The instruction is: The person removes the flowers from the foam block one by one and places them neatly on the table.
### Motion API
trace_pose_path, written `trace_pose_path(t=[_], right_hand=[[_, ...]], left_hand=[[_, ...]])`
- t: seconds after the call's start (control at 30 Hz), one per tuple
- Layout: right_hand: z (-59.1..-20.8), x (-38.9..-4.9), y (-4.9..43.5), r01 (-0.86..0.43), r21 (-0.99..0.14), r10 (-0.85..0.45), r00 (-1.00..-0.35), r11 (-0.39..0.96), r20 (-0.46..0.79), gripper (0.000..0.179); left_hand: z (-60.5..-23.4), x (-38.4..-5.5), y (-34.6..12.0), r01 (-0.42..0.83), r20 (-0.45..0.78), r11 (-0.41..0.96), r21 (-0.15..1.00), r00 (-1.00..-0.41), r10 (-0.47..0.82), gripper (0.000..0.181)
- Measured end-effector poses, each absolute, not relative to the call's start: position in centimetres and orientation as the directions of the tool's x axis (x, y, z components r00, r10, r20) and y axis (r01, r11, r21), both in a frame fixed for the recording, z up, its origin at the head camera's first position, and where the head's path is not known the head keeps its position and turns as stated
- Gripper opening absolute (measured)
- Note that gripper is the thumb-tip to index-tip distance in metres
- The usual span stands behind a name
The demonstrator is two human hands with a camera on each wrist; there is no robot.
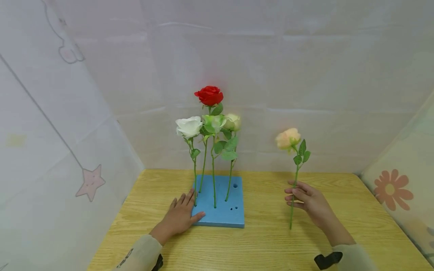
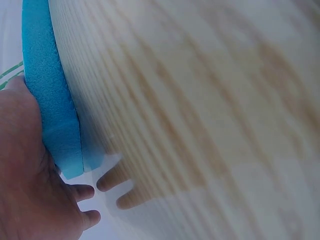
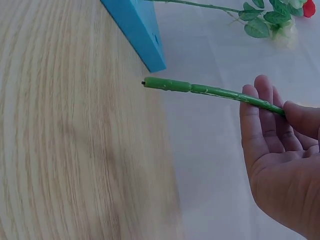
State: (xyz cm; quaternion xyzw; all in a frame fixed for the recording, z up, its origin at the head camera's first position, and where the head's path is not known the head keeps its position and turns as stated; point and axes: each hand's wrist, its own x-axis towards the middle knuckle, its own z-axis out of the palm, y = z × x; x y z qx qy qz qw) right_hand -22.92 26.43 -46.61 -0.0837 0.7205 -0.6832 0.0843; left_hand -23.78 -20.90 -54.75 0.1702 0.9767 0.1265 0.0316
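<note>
My left hand point(image 1: 181, 214) rests with fingers spread on the left edge of a blue foam block point(image 1: 220, 218). In the left wrist view that hand point(image 2: 25, 165) touches the block's side. A red rose point(image 1: 209, 95), a white rose point(image 1: 189, 127), a green-white rose point(image 1: 214, 123) and a pale cream rose point(image 1: 232, 122) stand upright in the block's holes. Right of the block, my right hand point(image 1: 310, 201) pinches the stem of a peach rose point(image 1: 288, 138), bloom up. The right wrist view shows the bare stem end point(image 3: 167, 84) apart from the block and above the table.
Several holes without stems, one of them larger point(image 1: 235, 185), show on the block's right side. The wooden table point(image 1: 264, 241) meets a pale draped backdrop point(image 1: 339, 143) at the back. Printed side sheets point(image 1: 417, 165) flank it.
</note>
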Motion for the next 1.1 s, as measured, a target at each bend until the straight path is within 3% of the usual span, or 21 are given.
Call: trace_pose_path(t=[0.6, 0.9, 1.1], right_hand=[[-47.5, -22.1, 30.6, 0.033, -0.993, -0.237, -0.97, 0.115, -0.06, 0.059], [-48.0, -21.6, 33.8, 0.06, -0.996, -0.273, -0.959, 0.058, -0.074, 0.042], [-48.5, -21.6, 36.5, 0.089, -0.996, -0.387, -0.919, -0.013, -0.076, 0.033]], left_hand=[[-53.9, -23.4, -20.8, 0.323, -0.022, 0.904, 0.279, -0.939, 0.343, 0.095], [-54.3, -23.5, -20.8, 0.331, -0.005, 0.904, 0.271, -0.939, 0.345, 0.097], [-54.5, -23.6, -20.9, 0.334, -0.003, 0.904, 0.266, -0.938, 0.347, 0.098]])
